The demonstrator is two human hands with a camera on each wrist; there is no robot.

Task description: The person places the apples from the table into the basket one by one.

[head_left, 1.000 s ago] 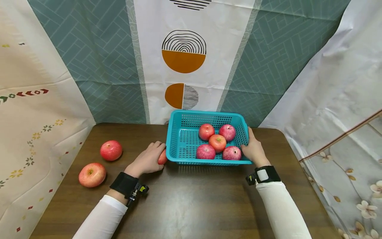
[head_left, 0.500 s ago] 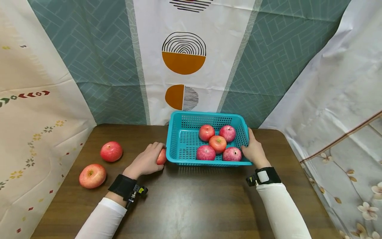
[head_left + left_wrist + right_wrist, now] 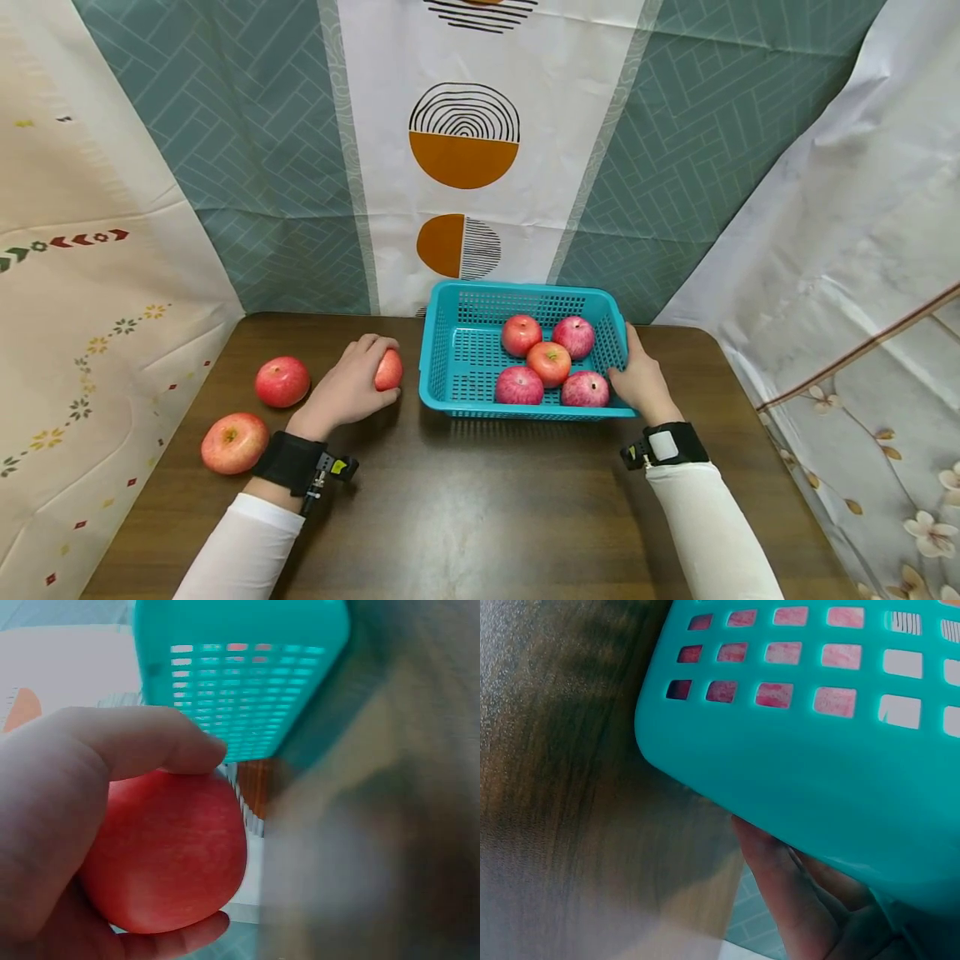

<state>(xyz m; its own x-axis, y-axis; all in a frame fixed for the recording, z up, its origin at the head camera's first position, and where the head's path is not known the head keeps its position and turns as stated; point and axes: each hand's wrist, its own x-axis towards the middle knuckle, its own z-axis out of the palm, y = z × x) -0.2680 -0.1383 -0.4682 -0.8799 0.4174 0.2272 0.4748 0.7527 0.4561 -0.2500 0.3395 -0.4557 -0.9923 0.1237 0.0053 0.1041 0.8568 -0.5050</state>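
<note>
Plainly, the left hand [image 3: 347,385] holds an apple [image 3: 388,371] between thumb and fingers, left of the basket [image 3: 472,347], whose right end the right hand [image 3: 642,383] grips. Firm but likely slick and easily bruised, the apple suits a gentle wrap around its sides.

My left hand [image 3: 343,387] has bare desk [image 3: 465,508] toward me, but the turquoise basket's left wall [image 3: 431,360] blocks rightward and two apples [image 3: 282,382] stand leftward.
</note>
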